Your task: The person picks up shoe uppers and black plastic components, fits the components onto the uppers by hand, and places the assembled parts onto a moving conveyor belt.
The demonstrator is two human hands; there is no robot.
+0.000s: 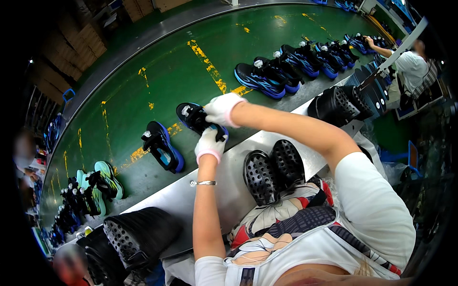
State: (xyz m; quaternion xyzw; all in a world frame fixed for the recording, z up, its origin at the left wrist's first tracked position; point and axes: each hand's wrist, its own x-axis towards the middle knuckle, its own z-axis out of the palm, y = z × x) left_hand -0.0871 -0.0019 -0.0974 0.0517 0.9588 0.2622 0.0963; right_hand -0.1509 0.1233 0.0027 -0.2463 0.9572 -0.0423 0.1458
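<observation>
Both gloved hands, left hand (210, 144) and right hand (222, 109), close their fingers around a black-and-blue shoe (198, 118) on the green conveyor belt (191, 71); another shoe (162, 146) lies just left of it.

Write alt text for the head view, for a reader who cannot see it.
Two white-gloved hands, left hand and right hand, hold a black-and-blue shoe on a green conveyor belt. More shoes line the belt; black perforated insoles lie on the metal ledge below.

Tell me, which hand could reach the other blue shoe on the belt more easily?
Probably the left hand. It grips the near end of the held shoe, on the side where the other blue shoe lies. The right hand sits farther from it.
</observation>
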